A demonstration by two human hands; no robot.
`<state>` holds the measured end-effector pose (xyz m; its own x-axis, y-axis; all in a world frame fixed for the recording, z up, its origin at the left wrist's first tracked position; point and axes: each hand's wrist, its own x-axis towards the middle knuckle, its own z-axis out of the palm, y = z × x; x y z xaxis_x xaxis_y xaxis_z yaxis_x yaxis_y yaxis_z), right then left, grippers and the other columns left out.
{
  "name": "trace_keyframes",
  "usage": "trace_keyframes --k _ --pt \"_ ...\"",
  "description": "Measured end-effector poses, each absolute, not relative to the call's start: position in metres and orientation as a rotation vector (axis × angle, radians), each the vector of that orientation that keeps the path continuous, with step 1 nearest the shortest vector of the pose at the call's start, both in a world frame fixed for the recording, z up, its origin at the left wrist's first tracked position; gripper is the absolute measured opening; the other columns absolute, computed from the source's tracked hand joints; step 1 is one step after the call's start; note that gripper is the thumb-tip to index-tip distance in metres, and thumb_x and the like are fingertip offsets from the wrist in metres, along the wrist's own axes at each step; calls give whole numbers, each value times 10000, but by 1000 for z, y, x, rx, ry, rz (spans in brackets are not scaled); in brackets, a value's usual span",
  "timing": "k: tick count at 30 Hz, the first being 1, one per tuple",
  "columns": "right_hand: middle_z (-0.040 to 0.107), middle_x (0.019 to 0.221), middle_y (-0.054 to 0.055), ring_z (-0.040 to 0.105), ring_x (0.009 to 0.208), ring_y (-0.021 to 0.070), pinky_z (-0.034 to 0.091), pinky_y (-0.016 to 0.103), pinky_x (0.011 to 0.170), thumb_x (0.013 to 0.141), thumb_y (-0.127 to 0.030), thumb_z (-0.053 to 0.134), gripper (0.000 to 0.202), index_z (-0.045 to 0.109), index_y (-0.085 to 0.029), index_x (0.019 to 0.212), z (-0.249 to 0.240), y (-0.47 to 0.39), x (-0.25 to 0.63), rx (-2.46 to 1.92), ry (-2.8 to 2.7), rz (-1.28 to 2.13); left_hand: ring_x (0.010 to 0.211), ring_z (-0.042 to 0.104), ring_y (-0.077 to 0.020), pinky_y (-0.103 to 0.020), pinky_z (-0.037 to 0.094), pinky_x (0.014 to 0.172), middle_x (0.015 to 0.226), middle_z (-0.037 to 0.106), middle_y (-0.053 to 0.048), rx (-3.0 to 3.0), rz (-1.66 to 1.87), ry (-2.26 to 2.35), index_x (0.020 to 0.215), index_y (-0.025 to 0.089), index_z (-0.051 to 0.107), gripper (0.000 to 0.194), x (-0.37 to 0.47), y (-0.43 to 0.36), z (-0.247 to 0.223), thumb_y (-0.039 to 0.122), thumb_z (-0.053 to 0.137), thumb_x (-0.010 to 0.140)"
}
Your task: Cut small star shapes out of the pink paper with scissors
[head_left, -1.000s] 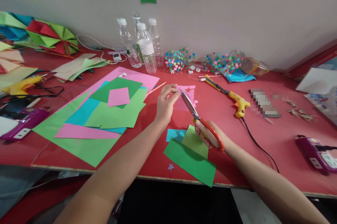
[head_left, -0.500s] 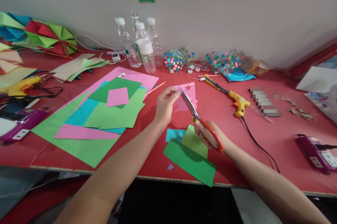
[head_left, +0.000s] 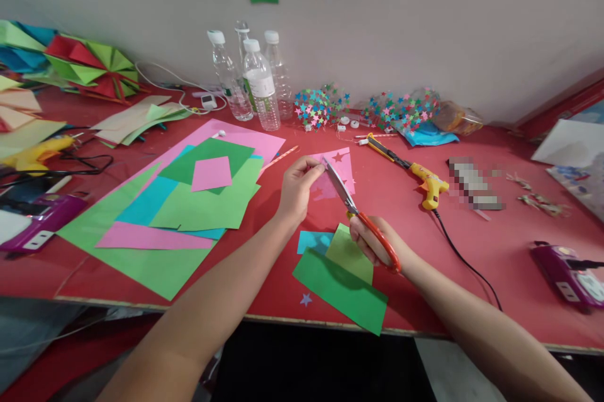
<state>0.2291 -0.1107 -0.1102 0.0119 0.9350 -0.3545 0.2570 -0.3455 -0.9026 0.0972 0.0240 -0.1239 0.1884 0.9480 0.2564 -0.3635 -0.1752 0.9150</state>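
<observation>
My right hand point(head_left: 370, 240) grips a pair of scissors point(head_left: 352, 208) by the red handles, blades pointing up and away to the left. The blade tips meet the fingertips of my left hand point(head_left: 299, 183), which is closed in a pinch. Whatever sits between those fingers is too small and hidden to make out. Right behind the blades is pink paper point(head_left: 340, 166) with star-shaped holes showing red, partly covered by my left hand. Below my hands lie a dark green sheet point(head_left: 344, 292), a light green piece point(head_left: 352, 257), a blue piece point(head_left: 311, 241) and a small pale star point(head_left: 306, 299).
Layered coloured sheets point(head_left: 141, 263) cover the table's left side. Several plastic bottles point(head_left: 262, 90) stand by the wall, beside star-covered clear shapes point(head_left: 314, 109). A yellow glue gun point(head_left: 429, 185) with a trailing cord, a box cutter point(head_left: 384, 151) and a purple power strip point(head_left: 566, 276) lie rightward.
</observation>
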Motion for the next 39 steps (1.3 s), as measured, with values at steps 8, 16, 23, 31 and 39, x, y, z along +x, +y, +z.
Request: trace_keyframes --k 8,16,23,31,39 --pt "394 323 -67 327 278 65 286 201 327 800 -698 497 530 414 -220 586 -106 -112 227 -1678 -1205 1330 666 457 -114 -253 378 679 663 522 27 1223 1323 693 655 195 591 115 97 24 -124 244 648 742" --pt "409 312 -62 345 279 80 296 217 342 790 -633 558 464 451 -221 606 -114 -110 233 -1660 -1175 1237 650 443 -102 -243 371 657 645 506 33 1157 1303 664 635 190 583 134 97 25 -125 226 678 722" --pt "463 392 -50 406 343 89 322 224 376 767 -455 639 352 459 -213 583 -114 -100 248 -1579 -1061 944 672 489 -102 -239 387 678 688 556 28 1234 1014 650 678 183 625 135 105 14 -135 280 700 734" --pt "402 328 -54 376 300 92 306 235 347 744 -331 588 315 399 -233 512 -123 -90 263 -1500 -782 886 766 525 -141 -273 404 765 762 577 5 1545 1000 732 728 195 612 148 105 17 -139 328 629 789" --pt "383 358 -47 366 303 90 305 243 328 723 -336 539 310 368 -239 484 -130 -73 300 -1418 -528 753 877 547 -200 -356 414 873 836 558 -41 2127 827 860 725 196 574 151 108 39 -155 296 546 834"
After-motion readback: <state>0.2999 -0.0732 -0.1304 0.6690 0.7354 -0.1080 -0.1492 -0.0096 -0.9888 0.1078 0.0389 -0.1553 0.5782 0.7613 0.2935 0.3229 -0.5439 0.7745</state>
